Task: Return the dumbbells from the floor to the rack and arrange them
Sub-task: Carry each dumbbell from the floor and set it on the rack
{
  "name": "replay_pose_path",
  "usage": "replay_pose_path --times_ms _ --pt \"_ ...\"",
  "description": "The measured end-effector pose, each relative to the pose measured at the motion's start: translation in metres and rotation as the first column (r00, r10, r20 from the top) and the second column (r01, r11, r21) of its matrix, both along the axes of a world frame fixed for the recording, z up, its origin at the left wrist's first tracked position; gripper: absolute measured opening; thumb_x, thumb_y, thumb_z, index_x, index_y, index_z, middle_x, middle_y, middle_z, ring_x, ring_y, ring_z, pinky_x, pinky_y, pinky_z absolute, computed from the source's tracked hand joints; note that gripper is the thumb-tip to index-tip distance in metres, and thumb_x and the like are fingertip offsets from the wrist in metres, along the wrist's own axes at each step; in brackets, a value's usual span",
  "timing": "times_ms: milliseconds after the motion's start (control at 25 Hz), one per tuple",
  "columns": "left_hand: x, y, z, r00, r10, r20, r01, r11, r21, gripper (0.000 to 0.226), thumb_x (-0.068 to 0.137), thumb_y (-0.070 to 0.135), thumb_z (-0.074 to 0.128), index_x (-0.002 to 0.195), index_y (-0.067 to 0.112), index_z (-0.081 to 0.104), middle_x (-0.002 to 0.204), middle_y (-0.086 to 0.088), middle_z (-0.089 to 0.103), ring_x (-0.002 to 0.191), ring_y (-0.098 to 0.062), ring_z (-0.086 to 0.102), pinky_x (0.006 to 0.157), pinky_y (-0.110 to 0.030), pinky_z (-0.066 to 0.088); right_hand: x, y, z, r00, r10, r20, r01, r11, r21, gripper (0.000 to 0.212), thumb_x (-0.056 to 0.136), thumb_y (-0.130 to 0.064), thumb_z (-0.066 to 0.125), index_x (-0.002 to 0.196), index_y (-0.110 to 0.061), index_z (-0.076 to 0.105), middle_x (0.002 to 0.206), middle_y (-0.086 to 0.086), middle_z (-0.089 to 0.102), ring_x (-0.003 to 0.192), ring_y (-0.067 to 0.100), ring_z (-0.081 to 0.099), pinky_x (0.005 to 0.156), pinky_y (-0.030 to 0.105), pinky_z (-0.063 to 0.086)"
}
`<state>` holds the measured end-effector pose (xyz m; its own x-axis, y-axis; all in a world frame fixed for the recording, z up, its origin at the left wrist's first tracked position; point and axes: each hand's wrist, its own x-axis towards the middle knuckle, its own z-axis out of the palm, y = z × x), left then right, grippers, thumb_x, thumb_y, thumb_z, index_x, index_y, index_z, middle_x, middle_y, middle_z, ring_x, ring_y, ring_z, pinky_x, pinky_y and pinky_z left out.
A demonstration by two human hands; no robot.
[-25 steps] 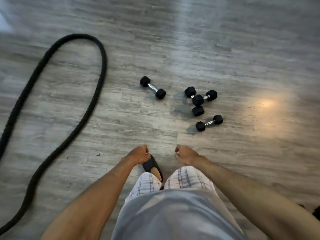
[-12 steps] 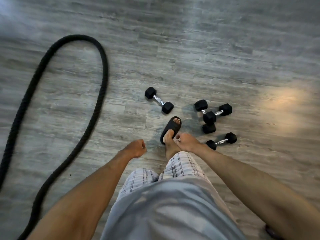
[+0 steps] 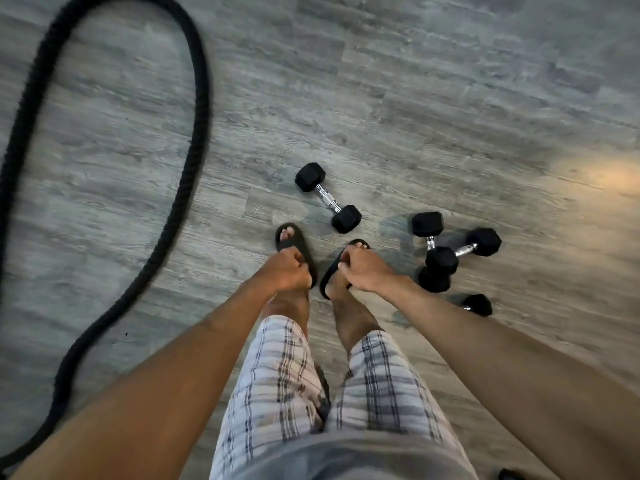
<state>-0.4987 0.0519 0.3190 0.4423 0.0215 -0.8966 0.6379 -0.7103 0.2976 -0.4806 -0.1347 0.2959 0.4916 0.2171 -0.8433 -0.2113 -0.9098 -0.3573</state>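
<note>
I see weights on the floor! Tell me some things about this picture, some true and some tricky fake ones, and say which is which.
1. A lone dumbbell lies on the floor just ahead of the feet. True.
2. The left hand holds a dumbbell. False: its fingers are curled and hold nothing, the same as the right hand.
3. Two crossed dumbbells lie to the right of the feet. True.
4. The thick black rope lies on the person's right. False: it lies on the left.
5. The dumbbells sit on a rack. False: they lie on the floor, and no rack shows.
</note>
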Motion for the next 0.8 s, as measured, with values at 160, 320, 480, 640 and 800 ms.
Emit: replay_pose_path --times_ms 160,320,480,640,800 --pt "0.058 -0.001 -0.093 0.994 0.087 -0.06 -0.088 0.996 -0.028 0.017 0.092 0.022 0.058 0.106 0.014 0.059 0.109 -0.017 0.07 0.102 -0.033 0.068 0.091 -0.044 0.055 0.05 0.012 -0.097 0.998 -0.051 -0.028 0.051 0.999 -0.008 0.02 0.095 -0.029 0.048 0.106 -0.016 0.059 0.109 0.013 0.067 0.106 0.033 0.062 0.087 0.04 0.05" --pt "0.107 -0.001 -0.194 0.984 0.147 -0.104 -0.15 0.988 -0.025 0.015 0.094 0.021 0.056 0.104 0.011 0.062 0.103 -0.015 0.071 0.089 -0.032 0.072 0.077 -0.042 0.061 0.092 0.025 -0.198 0.989 -0.148 -0.002 0.148 0.988 -0.032 0.024 0.097 -0.027 0.047 0.112 -0.013 0.059 0.109 0.015 0.067 0.103 0.033 0.063 0.078 0.034 0.047" --pt "0.144 0.0 -0.301 0.946 0.293 -0.139 -0.291 0.956 0.037 0.035 0.085 0.027 0.061 0.117 0.014 0.056 0.111 -0.017 0.069 0.095 -0.034 0.07 0.085 -0.048 0.059 0.118 0.04 -0.308 0.974 -0.221 0.048 0.224 0.972 -0.07 0.032 0.095 -0.027 0.053 0.123 -0.014 0.054 0.116 0.014 0.064 0.112 0.031 0.059 0.085 0.032 0.046" --pt "0.169 0.007 -0.393 0.939 0.343 -0.014 -0.337 0.927 0.167 0.075 0.079 0.032 0.072 0.14 0.019 0.03 0.138 -0.017 0.049 0.122 -0.035 0.054 0.105 -0.044 0.046 0.13 0.053 -0.413 0.967 -0.252 0.026 0.254 0.963 -0.096 0.048 0.091 -0.028 0.063 0.132 -0.011 0.046 0.132 0.016 0.052 0.126 0.032 0.048 0.1 0.037 0.043" --pt "0.19 0.017 -0.464 0.97 0.232 0.078 -0.242 0.956 0.168 0.096 0.076 0.04 0.078 0.149 0.019 0.02 0.149 -0.019 0.035 0.137 -0.034 0.039 0.113 -0.042 0.037 0.138 0.057 -0.484 0.946 -0.316 0.069 0.322 0.938 -0.126 0.048 0.088 -0.027 0.066 0.129 -0.008 0.05 0.132 0.017 0.049 0.125 0.033 0.048 0.099 0.035 0.043"
